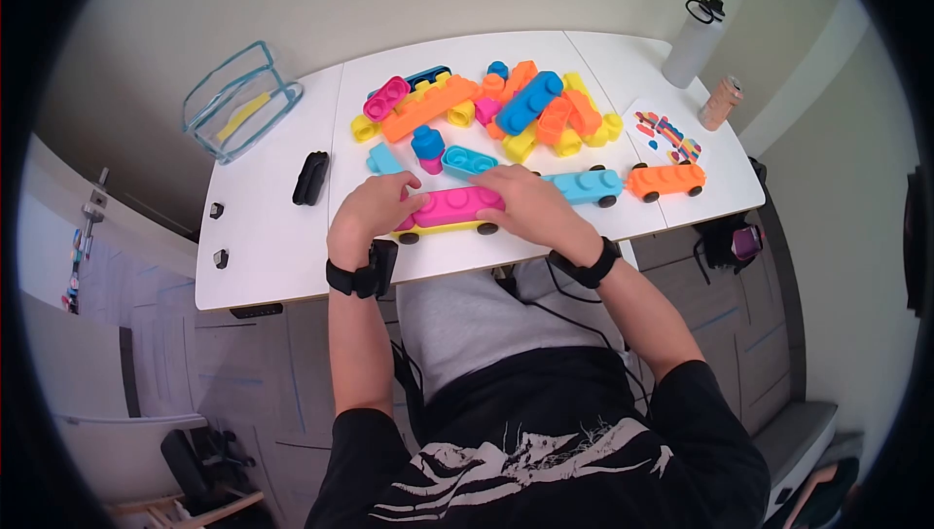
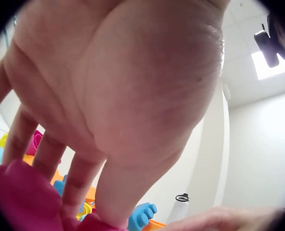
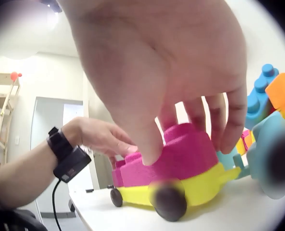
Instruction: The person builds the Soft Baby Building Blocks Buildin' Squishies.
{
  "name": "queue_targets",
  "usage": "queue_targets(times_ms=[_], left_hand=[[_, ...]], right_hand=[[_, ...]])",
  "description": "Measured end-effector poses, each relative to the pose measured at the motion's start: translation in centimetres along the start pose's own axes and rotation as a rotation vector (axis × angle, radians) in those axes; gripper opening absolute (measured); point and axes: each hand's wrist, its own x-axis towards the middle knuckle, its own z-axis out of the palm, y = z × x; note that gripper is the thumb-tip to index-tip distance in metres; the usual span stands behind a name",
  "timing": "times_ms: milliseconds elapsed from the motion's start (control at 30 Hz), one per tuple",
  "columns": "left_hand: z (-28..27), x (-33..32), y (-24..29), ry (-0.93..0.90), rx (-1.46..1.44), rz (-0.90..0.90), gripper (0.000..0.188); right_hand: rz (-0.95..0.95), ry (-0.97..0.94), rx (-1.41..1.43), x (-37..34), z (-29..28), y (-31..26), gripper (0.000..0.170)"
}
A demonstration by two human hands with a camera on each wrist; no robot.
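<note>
A long pink building block (image 1: 457, 206) sits on a yellow wheeled base (image 3: 206, 185) near the table's front edge. My right hand (image 1: 537, 210) grips the block's right end, thumb on the near side and fingers on the far side. At the other end, my left hand (image 1: 372, 208) pinches a pink piece (image 2: 24, 195) between thumb and fingers. To the right stand a light-blue wheeled wagon (image 1: 587, 186) and an orange wheeled wagon (image 1: 667, 180), in line with the yellow base. Just beyond my hands lies a light-blue block (image 1: 469, 161).
A heap of colourful blocks (image 1: 531, 106) fills the table's back middle. A picture sheet (image 1: 650, 146), a can (image 1: 721, 104) and a water bottle (image 1: 693, 47) stand or lie at the right. On the left are a black case (image 1: 310, 179) and a clear blue-edged bag (image 1: 204, 125).
</note>
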Motion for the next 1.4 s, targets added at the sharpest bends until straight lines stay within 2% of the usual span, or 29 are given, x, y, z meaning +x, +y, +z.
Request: queue_targets(times_ms=[67,100,167,200,267,367,600,667,800,1100,1233,1400], left_hand=[[-0.1,-0.3,0.2,0.054,0.006,0.016,0.046],[-0.2,-0.6,0.2,0.104,0.015,0.032,0.047],[-0.9,-1.1,0.4,0.100,-0.004,0.035,0.051],[-1.2,-1.2,0.5,0.094,-0.016,0.043,0.055],[-1.5,-1.7,0.5,0.109,-0.018,0.043,0.054],[-1.8,-2.0,0.5,0.125,-0.021,0.047,0.054],[-2.3,-2.2,-1.1,0.167,-0.030,0.026,0.050],[-2.6,-2.4,-1.6,0.174,-0.030,0.028,0.050],[-2.4,-2.1,-1.8,0.192,-0.007,0.002,0.049],[-2.5,-2.2,-2.7,0.200,-0.053,0.003,0.051],[-2.7,-2.3,-2.9,0.207,-0.059,0.003,0.051],[-2.7,-2.4,-3.0,0.207,-0.054,0.026,0.051]], right_hand=[[0.121,0.088,0.019,0.2,-1.0,1.4,0.042],[0.117,0.082,0.017,0.5,-2.0,2.0,0.042],[0.331,-0.001,-0.160,1.4,-4.4,2.8,0.036],[0.330,-0.002,-0.162,2.0,-4.8,3.5,0.036],[0.407,-0.125,-0.234,2.8,-4.9,5.0,0.033],[0.384,-0.160,-0.283,3.0,-4.9,6.4,0.031],[0.478,-0.174,-0.264,3.0,-6.4,8.1,0.024],[0.567,-0.103,-0.342,2.9,-8.0,8.7,0.022],[0.647,-0.120,-0.378,3.2,-9.3,8.4,0.022],[0.686,-0.311,-0.425,2.6,-7.8,9.5,0.023],[0.697,-0.288,-0.448,2.4,-6.9,9.5,0.028],[0.520,-0.296,-0.463,1.6,-6.1,11.0,0.034]])
